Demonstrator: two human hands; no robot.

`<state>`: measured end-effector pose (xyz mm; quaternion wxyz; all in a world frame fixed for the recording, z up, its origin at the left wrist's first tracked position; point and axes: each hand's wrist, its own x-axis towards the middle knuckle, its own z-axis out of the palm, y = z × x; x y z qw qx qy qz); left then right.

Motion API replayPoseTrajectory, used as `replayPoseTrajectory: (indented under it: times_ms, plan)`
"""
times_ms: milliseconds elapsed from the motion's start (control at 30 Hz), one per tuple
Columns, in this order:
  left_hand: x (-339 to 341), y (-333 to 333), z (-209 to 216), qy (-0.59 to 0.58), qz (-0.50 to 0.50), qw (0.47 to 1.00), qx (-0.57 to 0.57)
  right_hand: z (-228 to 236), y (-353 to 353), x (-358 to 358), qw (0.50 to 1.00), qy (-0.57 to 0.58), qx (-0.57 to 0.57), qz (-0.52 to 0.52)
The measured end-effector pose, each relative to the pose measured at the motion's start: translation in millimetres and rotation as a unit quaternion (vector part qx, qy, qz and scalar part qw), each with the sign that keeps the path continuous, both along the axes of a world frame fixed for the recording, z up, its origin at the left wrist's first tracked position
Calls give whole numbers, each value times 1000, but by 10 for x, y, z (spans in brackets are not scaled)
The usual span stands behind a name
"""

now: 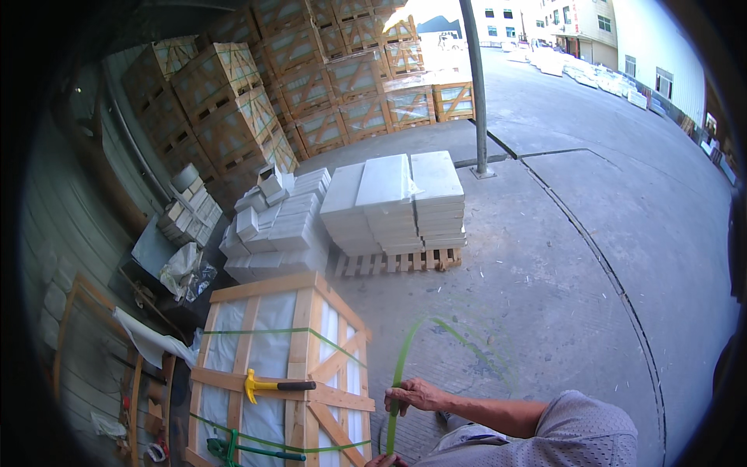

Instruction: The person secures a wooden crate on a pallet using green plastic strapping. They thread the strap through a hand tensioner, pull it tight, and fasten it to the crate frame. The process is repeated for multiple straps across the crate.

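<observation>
My right hand (417, 395) is closed around a green plastic packing strap (402, 356), whose upper part arches away to the right and blurs over the floor. At the bottom edge my left hand (384, 461), cut off by the frame, pinches the same strap lower down. Left of my hands is a wooden crate (302, 342) with white-wrapped contents, two green straps lying across it. On its middle board rests a yellow claw hammer (272, 385) with a black grip. A green strapping tool (224, 447) with a long handle sits by the lower strap.
Stacked white slabs on a pallet (398, 263) and a pile of white blocks (284, 229) stand beyond the crate. Tall stacks of wooden crates (334, 78) rise behind them. A metal post (476, 93) stands on the concrete. Wooden frames (66, 327) lean at left.
</observation>
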<state>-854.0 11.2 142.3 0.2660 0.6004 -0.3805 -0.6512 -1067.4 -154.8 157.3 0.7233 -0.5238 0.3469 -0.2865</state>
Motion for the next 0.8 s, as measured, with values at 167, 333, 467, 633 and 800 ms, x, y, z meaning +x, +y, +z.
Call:
replayPoseTrajectory:
  times_ms: [167,333,467,633,800]
  plan:
    - [-26,6,163,-18,-58,998,-22,-28,31,30,1000,8,-8,7]
    - [-75,-43,447,-99,-185,973,-94,-148,-103,4,993,-76,80,-41]
    - [-159,-18,927,-136,-120,979,-93,-408,-306,-92,985,-55,151,-68]
    - [-289,-19,1362,-88,-145,964,-207,-802,-133,189,953,-68,297,-11]
    - [-381,-17,1354,154,38,987,16,-885,-224,156,941,-85,315,-88]
